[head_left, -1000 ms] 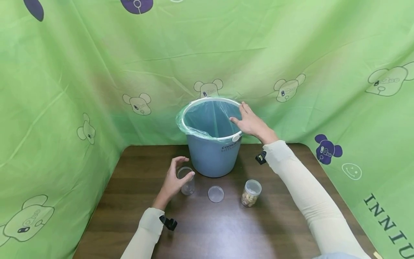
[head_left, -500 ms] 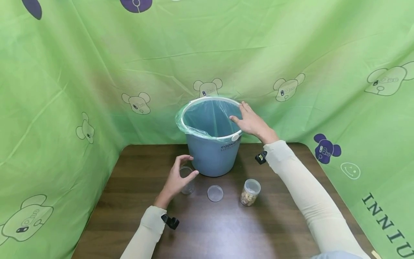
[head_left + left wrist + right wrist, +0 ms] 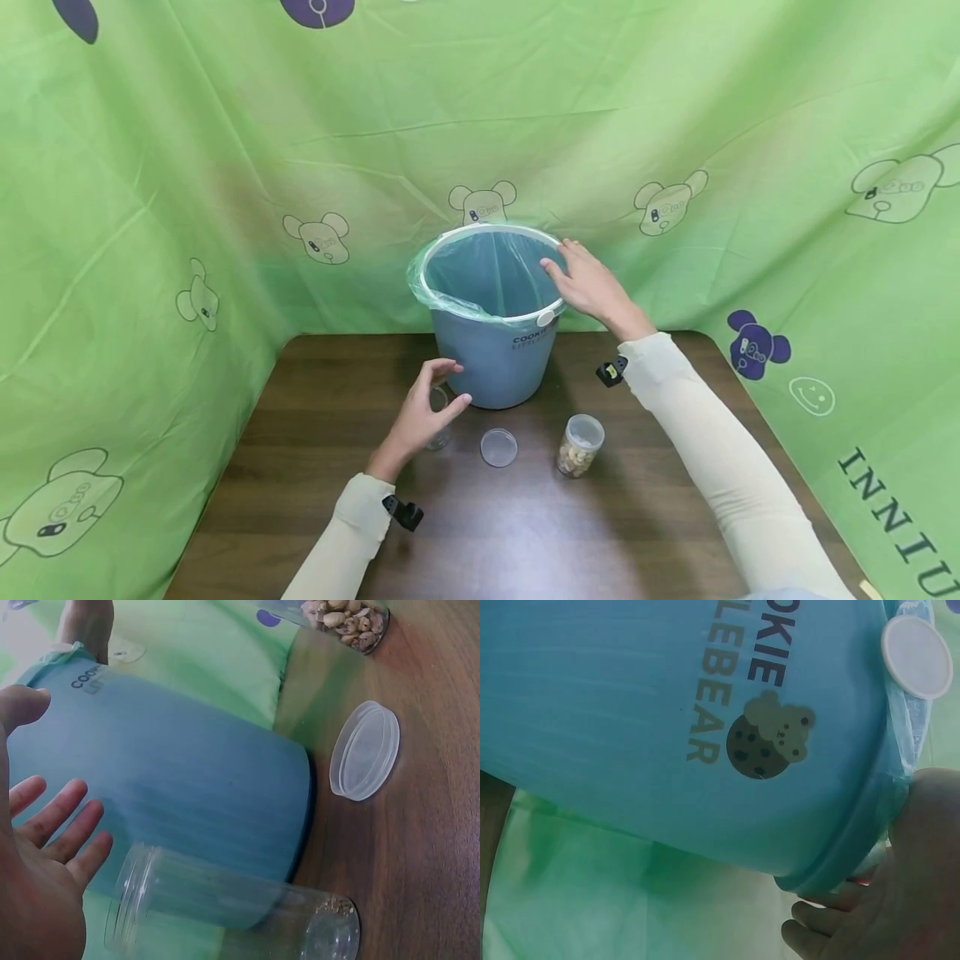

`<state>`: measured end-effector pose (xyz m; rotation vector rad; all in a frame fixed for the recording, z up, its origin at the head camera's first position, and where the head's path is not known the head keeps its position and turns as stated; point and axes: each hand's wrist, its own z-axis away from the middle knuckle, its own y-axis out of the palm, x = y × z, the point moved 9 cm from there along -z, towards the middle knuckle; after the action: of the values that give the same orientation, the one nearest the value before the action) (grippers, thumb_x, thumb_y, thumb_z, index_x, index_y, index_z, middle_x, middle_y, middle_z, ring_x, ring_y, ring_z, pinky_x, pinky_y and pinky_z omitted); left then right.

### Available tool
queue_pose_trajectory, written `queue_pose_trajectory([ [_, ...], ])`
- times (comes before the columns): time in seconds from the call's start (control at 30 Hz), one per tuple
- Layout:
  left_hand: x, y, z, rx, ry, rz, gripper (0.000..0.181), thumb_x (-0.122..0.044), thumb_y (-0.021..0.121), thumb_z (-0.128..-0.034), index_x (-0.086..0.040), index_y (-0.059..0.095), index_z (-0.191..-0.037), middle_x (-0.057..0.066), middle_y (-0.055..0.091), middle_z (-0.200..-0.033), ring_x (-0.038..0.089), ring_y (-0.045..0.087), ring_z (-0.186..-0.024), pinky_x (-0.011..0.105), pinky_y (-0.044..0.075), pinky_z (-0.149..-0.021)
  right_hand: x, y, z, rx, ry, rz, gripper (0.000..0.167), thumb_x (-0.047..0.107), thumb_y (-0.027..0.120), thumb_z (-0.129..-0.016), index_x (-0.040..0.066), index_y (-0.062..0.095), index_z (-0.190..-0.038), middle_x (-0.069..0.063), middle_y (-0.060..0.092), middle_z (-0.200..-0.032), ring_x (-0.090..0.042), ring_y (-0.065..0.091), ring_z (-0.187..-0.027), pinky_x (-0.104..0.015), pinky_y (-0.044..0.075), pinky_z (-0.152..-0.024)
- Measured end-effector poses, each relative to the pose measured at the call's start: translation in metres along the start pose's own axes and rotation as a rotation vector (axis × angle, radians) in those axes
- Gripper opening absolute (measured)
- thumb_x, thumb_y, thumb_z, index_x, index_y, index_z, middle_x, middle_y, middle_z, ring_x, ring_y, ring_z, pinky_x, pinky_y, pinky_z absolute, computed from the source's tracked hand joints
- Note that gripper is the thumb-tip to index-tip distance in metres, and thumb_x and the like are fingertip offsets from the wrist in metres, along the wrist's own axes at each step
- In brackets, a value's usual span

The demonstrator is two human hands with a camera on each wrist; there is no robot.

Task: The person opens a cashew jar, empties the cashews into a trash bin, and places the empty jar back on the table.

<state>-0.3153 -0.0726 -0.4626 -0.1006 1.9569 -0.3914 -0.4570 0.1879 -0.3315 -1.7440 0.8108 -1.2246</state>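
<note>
A blue trash bin [image 3: 491,367] with a white rim stands upright at the table's back, lined with a thin green bag [image 3: 423,287]. My right hand [image 3: 596,292] is at the right side of its rim, thumb spread away from the fingers. In the right wrist view, those fingers lie partly behind the rim. My left hand [image 3: 416,421], thumb and fingers apart, hovers in front of the bin with nothing between them. Behind it is an uncovered clear jar [image 3: 225,900] with a few crumbs at its bottom, largely hidden in the head view.
A clear round lid [image 3: 498,448] lies flat on the wooden table [image 3: 510,533]. To its right is a second jar [image 3: 580,450] with what look like nuts inside. Green printed cloth [image 3: 375,125] surrounds the table at the back and sides.
My left hand has shifted right, from around the jar to in front of it. My right hand has moved slightly right and down at the rim. Bin, jars and lid stay put.
</note>
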Motion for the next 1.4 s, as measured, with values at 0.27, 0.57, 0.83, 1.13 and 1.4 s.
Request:
queue_pose_trajectory([
  [0.27,-0.001,0.007,-0.001,0.016,-0.011,0.013,0.056,-0.015,0.078,-0.0971,-0.006,0.049,-0.144,0.014,0.065,-0.142,0.035,0.054,-0.146,0.055,0.038,-0.123,-0.001,-0.017,0.011,-0.127,0.002,-0.048,0.065,0.040,0.049,-0.111,-0.006,0.044,-0.156,-0.029,0.045,-0.162,-0.048,0.038,-0.153,-0.061,0.027,-0.127],
  [0.57,-0.003,0.017,-0.001,0.043,0.019,0.027,0.055,-0.014,0.077,-0.0975,-0.005,0.049,-0.143,0.018,0.066,-0.141,0.036,0.058,-0.142,0.053,0.042,-0.121,-0.005,-0.023,0.026,-0.180,-0.016,-0.056,0.059,0.038,0.054,-0.110,-0.005,0.053,-0.149,-0.028,0.055,-0.152,-0.045,0.050,-0.142,-0.062,0.037,-0.120],
  [0.83,-0.007,0.025,-0.003,0.066,0.056,0.028,0.055,-0.010,0.077,-0.0969,-0.002,0.047,-0.143,0.018,0.065,-0.140,0.037,0.059,-0.139,0.052,0.045,-0.119,-0.010,-0.024,0.042,-0.210,-0.027,-0.085,0.051,0.033,0.057,-0.109,-0.004,0.057,-0.144,-0.025,0.059,-0.144,-0.044,0.059,-0.127,-0.061,0.046,-0.109],
  [1.13,-0.004,0.031,-0.002,0.086,0.052,0.044,0.054,-0.010,0.077,-0.0970,-0.003,0.049,-0.142,0.017,0.066,-0.139,0.036,0.059,-0.137,0.052,0.047,-0.117,-0.016,-0.022,0.059,-0.209,-0.017,-0.122,0.047,0.036,0.055,-0.110,-0.002,0.060,-0.136,-0.021,0.061,-0.136,-0.043,0.070,-0.109,-0.058,0.052,-0.099],
  [1.4,-0.001,0.040,-0.004,0.116,0.034,0.027,0.056,-0.013,0.078,-0.0969,-0.004,0.048,-0.143,0.015,0.065,-0.141,0.033,0.058,-0.140,0.048,0.047,-0.117,-0.018,-0.023,0.072,-0.217,-0.022,-0.129,0.041,0.034,0.056,-0.110,0.000,0.063,-0.131,-0.021,0.063,-0.132,-0.040,0.072,-0.102,-0.057,0.055,-0.094],
])
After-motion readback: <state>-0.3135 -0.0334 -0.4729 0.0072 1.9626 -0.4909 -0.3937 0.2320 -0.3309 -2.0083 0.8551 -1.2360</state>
